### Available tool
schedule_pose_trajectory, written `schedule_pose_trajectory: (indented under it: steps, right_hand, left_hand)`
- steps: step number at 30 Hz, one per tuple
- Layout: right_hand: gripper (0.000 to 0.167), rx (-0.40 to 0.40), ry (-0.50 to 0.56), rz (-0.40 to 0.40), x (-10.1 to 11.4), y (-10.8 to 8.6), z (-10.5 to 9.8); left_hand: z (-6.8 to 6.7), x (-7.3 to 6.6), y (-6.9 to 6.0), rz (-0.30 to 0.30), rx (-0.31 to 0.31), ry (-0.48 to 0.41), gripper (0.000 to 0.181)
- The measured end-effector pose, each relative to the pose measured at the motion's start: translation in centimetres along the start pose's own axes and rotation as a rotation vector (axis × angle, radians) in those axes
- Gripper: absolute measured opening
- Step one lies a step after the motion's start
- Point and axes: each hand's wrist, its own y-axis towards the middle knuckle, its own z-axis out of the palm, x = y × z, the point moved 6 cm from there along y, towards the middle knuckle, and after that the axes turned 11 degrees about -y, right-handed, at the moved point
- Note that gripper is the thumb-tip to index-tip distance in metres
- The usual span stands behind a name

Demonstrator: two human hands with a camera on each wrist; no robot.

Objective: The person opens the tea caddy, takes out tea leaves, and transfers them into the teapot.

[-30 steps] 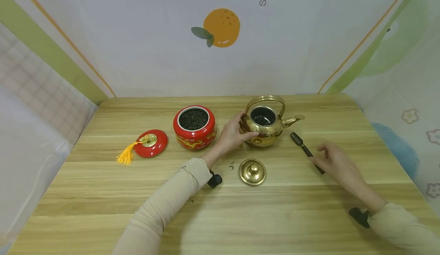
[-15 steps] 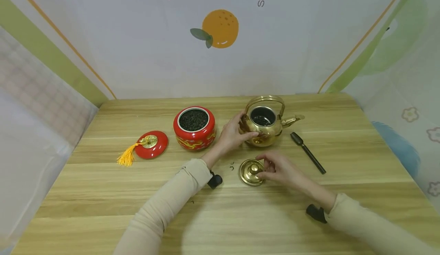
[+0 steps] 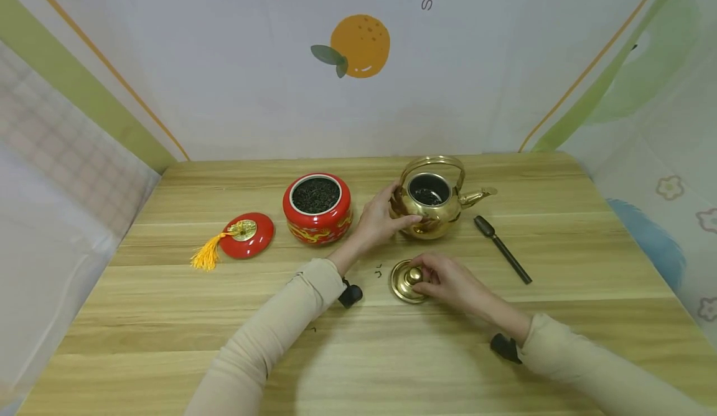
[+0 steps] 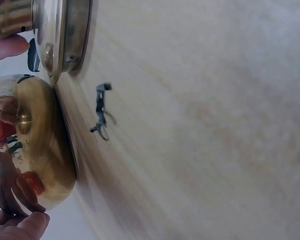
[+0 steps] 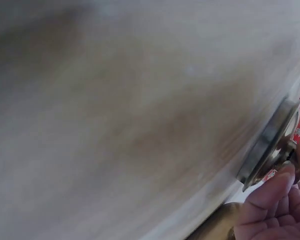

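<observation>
A gold kettle point(image 3: 430, 223) with an arched handle stands without its lid, some dark tea leaves inside. My left hand point(image 3: 378, 220) holds the kettle's left side, thumb across the front and fingers behind, partly hidden. In front of the kettle, the gold kettle lid point(image 3: 402, 288) lies knob up on the table. My right hand point(image 3: 450, 282) pinches the knob between thumb and fingers; the right wrist view shows these fingertips on the lid point(image 5: 272, 145). A dark tea scoop point(image 3: 504, 251) lies to the right of the kettle.
Left of the kettle stands a red jar point(image 3: 317, 217) full of dark tea leaves. Its red jar lid point(image 3: 253, 241), with a yellow tassel point(image 3: 206, 254), lies further left. Loose tea leaves point(image 3: 378, 271) lie on the wooden table point(image 3: 392, 366). A printed cloth point(image 3: 448, 92) hangs behind.
My right hand has left the tea scoop on the table and moved left to the kettle lid, taking its knob. The left hand has stayed on the kettle.
</observation>
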Motion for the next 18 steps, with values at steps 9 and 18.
schedule_pose_trajectory:
  steps: [9,18]
  right_hand:
    - [0.021,-0.05,0.079,0.031,0.1,-0.3,-1.2]
    - [0.021,-0.293,0.059,0.038,0.1,-0.3,-6.8]
  left_hand:
    - [0.0,0.0,0.0,0.0,0.002,0.005,0.086]
    - [0.0,-0.1,0.0,-0.003,0.009,-0.014,0.084]
